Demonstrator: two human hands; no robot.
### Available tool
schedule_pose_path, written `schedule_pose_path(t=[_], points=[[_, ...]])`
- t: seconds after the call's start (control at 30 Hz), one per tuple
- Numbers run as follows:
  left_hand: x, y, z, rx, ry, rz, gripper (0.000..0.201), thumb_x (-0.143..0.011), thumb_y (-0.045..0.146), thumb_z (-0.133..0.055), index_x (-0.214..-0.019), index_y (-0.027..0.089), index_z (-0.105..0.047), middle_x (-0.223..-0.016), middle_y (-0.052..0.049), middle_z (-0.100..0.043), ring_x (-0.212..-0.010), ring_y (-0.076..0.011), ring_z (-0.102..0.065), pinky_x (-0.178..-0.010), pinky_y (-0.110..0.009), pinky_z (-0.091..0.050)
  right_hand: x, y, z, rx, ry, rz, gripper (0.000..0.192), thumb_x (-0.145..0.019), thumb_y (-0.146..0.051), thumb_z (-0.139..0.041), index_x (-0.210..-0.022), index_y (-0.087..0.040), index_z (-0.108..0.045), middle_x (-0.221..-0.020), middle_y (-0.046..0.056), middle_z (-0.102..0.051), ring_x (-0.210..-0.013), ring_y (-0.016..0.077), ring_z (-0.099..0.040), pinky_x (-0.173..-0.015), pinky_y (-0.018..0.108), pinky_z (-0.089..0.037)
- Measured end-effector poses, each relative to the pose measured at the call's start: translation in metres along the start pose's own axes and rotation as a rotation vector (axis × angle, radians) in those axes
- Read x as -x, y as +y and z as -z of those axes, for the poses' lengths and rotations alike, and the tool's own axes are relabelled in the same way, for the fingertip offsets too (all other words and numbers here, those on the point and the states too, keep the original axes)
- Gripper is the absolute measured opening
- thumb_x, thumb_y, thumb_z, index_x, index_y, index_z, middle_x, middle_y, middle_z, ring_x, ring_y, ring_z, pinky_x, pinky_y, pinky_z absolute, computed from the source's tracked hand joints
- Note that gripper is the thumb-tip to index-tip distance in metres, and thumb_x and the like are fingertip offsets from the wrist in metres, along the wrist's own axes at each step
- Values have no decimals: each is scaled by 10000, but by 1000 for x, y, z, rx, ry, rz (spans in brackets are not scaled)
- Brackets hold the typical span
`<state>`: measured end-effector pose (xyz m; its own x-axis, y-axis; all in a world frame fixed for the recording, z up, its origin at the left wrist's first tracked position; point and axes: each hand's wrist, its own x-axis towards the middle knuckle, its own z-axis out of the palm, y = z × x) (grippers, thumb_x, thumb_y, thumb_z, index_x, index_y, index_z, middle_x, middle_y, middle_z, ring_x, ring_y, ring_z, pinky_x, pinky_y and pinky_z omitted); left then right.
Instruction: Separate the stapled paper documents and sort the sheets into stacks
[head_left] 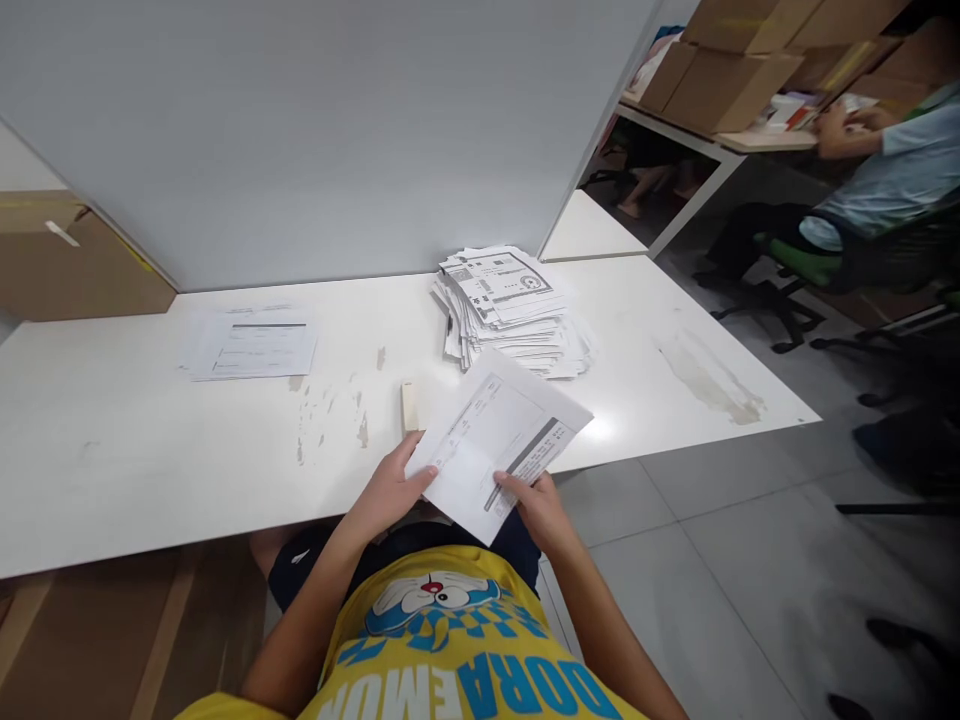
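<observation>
White table (150, 440) spans your front, grey partition (300, 130) behind. Messy paper stack (510, 310) far right of centre; thin pile (251, 342) far left. Printed sheet (499, 440) held over near table edge, just below stack. Your left hand (386, 492) pinches its left corner, your right hand (541, 508) its lower edge, both closed on it. Sheet likely light, floppy, easily creased; grip opposite edges. Small pale block (409, 407) beside sheet unclear. Print unreadable. Co-worker (885, 160) top right, partly cut off.

The paper sheet (499, 440) is white with a grey stripe, the surface (150, 440) is white, and the shirt (450, 650) is yellow with blue letters.
</observation>
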<state>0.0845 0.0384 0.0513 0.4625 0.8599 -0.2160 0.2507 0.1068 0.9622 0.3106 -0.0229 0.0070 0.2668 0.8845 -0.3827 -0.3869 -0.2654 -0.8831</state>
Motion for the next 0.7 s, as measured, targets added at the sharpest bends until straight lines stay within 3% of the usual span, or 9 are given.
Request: schedule_pose_path(t=[0.1,0.17,0.3,0.47,0.57,0.7], points=[[4,-3,9,-32,-49,16,495,-859,366,-649,-1336,239,-614,-1294,-83,-679,-1193,-312,-643,-941,-423,-570,-1,-12,19,-85,-38,-56,401,-591,-543,-840,-847,-252,-738,-920,65,-782,-970,344,-722,-863,475,-592],[2,-4,16,-37,-106,18,474,-818,319,-670,-1287,249,-658,-1205,-70,-722,-1108,-314,-683,-862,-411,-598,-7,-26,34,-80,-80,-88,427,-624,-604,-797,-839,-238,-746,-857,72,-776,-883,333,-730,-786,455,-603],[-6,-6,26,-60,-123,34,432,-769,261,-665,-1200,253,-699,-1077,-53,-755,-959,-288,-720,-683,-341,-612,-22,-43,48,130,-228,-208,349,-633,-404,-872,-906,-219,-759,-816,62,-765,-801,285,-718,-738,403,-602],[-15,-19,24,-65,111,135,285,-760,290,-666,-1033,215,-635,-927,-38,-732,-634,-175,-668,-523,-280,-552,-25,-34,41,159,-98,-181,332,-648,-339,-867,-942,-229,-758,-892,63,-778,-846,283,-726,-763,390,-615],[-17,-30,20,9,285,148,340,-738,332,-696,-1006,214,-523,-802,-4,-683,-596,-157,-631,-470,-249,-497,-19,-31,41,143,-199,-189,376,-696,-375,-840,-1032,-232,-750,-956,65,-781,-869,275,-729,-747,382,-622],[-15,-37,23,39,380,137,449,-746,354,-696,-1096,211,-454,-834,-21,-682,-653,-175,-662,-483,-242,-481,-20,-34,47,26,-333,-186,474,-750,-464,-791,-1153,-227,-713,-996,67,-773,-859,230,-735,-773,355,-630]])
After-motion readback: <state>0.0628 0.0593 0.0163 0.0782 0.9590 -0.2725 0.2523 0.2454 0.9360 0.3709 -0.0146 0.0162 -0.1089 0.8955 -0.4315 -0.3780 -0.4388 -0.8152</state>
